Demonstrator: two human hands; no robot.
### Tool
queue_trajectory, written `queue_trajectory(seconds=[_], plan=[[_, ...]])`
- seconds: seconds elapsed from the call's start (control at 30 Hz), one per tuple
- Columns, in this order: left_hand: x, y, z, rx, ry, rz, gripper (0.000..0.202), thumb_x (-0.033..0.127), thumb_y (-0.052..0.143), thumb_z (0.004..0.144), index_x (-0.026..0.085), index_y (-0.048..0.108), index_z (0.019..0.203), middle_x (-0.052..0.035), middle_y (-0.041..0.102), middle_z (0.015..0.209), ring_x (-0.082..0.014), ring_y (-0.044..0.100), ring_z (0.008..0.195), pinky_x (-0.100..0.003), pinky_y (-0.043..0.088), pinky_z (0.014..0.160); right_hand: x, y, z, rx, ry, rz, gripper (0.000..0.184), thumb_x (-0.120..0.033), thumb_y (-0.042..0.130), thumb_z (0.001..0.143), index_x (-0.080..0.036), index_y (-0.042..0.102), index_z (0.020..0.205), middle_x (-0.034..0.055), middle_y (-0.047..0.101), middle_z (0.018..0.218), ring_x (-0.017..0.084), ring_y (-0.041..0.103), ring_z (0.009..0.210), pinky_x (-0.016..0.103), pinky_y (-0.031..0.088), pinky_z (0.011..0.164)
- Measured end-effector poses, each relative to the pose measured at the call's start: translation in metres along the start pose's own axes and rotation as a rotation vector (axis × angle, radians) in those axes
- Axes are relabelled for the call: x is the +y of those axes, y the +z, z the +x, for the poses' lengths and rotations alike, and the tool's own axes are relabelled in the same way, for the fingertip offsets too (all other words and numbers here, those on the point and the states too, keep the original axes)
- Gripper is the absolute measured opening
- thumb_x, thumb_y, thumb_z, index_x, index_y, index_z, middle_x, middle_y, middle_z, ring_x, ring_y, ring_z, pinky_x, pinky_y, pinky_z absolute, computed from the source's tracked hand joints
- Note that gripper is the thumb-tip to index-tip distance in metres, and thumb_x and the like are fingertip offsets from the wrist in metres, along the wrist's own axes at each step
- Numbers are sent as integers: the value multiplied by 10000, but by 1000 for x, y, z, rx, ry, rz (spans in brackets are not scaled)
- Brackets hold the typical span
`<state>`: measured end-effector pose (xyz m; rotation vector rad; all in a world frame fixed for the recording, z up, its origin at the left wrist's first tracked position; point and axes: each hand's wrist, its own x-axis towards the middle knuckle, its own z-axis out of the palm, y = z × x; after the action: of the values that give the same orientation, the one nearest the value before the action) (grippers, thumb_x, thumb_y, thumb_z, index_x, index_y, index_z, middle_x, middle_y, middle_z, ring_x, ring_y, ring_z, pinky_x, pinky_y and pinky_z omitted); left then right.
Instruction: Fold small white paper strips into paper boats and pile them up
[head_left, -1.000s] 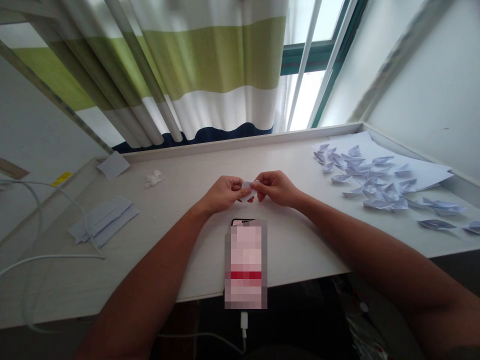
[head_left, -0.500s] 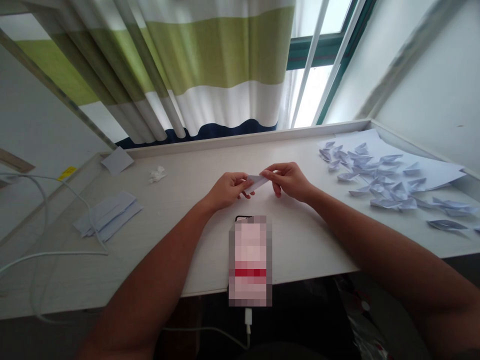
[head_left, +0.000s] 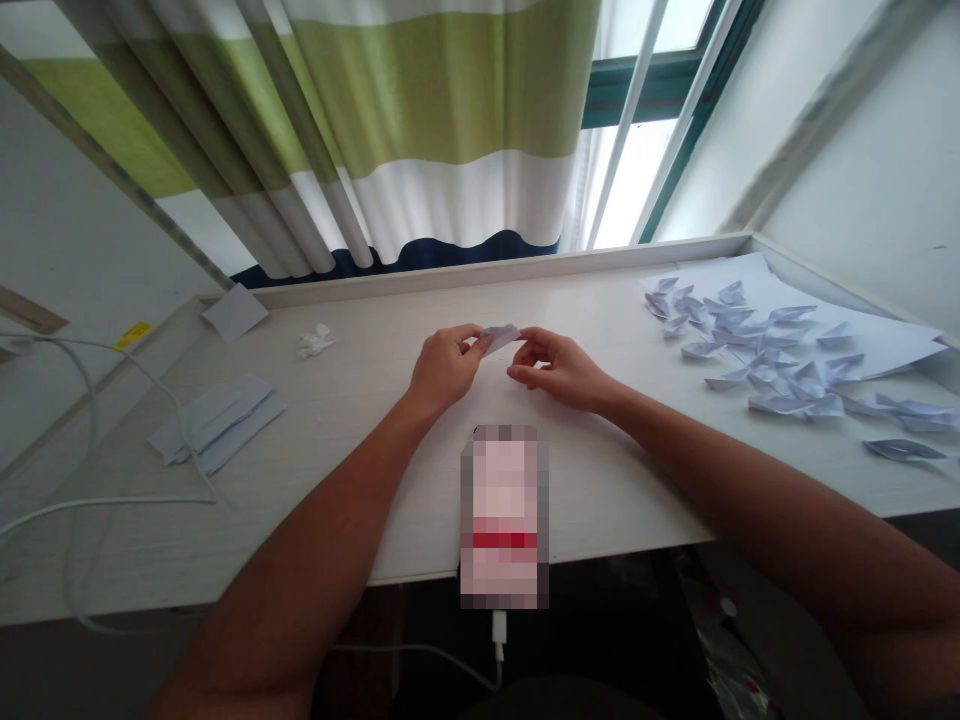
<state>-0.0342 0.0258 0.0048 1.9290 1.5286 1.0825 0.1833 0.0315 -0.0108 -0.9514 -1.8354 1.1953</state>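
Observation:
My left hand (head_left: 444,368) pinches a small folded piece of white paper (head_left: 501,338) between thumb and fingers, just above the table. The paper's left end is hidden behind the thumb. At its right end, the index fingertip of my right hand (head_left: 562,372) reaches the edge. The thumb of that hand is spread away from the index finger, with no paper between them. Nearer to me, below both hands, lies a phone (head_left: 504,515) with a blurred-out screen.
Many folded paper boats (head_left: 796,404) cover the table's right side, some on white sheets (head_left: 892,335). At left are a stack of paper strips (head_left: 225,422), crumpled paper (head_left: 316,341), a square sheet (head_left: 235,312) and a loose white cable (head_left: 112,500). Another cable (head_left: 499,630) plugs into the phone.
The paper has moved slightly up and away from me. My right thumb has come off it and dropped lower, while my left hand keeps its pinch. The camera view has shifted slightly.

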Motion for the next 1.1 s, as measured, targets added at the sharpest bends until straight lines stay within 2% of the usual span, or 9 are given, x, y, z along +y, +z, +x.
queue_trajectory(seconds=[0.07,0.17,0.23,0.37,0.43,0.63,0.77,0.87,1.1], plan=[[-3,-1,1,2,-53,-11,247,412,655,992,228,818,1008,0,699,609,-188,613,550,-324,440,606,-1,11,-3,-19,-11,-115,645,-404,846,839,-203,605,1402,103,751,1101,274,729,1000,465,633,879],[-8,1,3,35,-30,-78,181,299,617,980,217,778,989,-38,791,770,-204,705,656,-325,530,694,-4,24,-8,-112,7,-242,884,-407,865,801,-203,483,1572,153,693,1287,328,689,1170,536,594,1002],[-10,2,5,86,-15,-90,168,205,595,943,208,759,979,-64,817,891,-217,751,784,-331,564,770,-7,28,-11,-156,-6,-325,1033,-417,891,767,-197,402,1650,171,655,1355,359,646,1261,572,541,1090],[-10,2,6,162,-45,-35,249,131,566,889,205,765,1020,-69,804,925,-242,769,914,-361,576,878,-11,29,-13,-232,-37,-468,1197,-507,907,748,-214,289,1731,183,611,1432,417,564,1359,657,425,1188],[-8,2,5,174,-59,-19,273,123,561,876,208,769,1032,-74,808,968,-250,768,949,-374,577,914,-13,29,-13,-240,-28,-496,1210,-532,901,748,-225,278,1739,184,603,1446,428,548,1368,673,400,1202],[-1,2,3,176,-15,-83,275,153,567,877,190,768,1061,-90,820,1101,-257,769,1052,-378,590,962,-13,26,-12,-243,-16,-432,1200,-494,900,747,-180,286,1729,182,604,1418,405,564,1344,617,451,1182],[5,1,0,151,-37,-79,248,203,595,887,211,777,1054,-70,830,1103,-268,767,1093,-392,590,980,-13,25,-13,-240,-45,-427,1145,-494,901,753,-222,328,1706,174,611,1401,408,575,1324,640,454,1170],[8,0,-2,133,-52,-51,243,214,607,880,211,784,1046,-68,834,1097,-276,767,1102,-408,583,991,-14,26,-13,-249,-39,-445,1138,-510,897,751,-205,339,1696,186,599,1410,419,565,1334,652,445,1174],[7,1,-2,122,-42,-42,257,231,603,880,202,782,1063,-68,832,1070,-276,766,1047,-400,583,919,-11,28,-13,-267,-79,-506,1113,-568,894,757,-250,360,1681,175,591,1420,441,548,1333,706,412,1174]])
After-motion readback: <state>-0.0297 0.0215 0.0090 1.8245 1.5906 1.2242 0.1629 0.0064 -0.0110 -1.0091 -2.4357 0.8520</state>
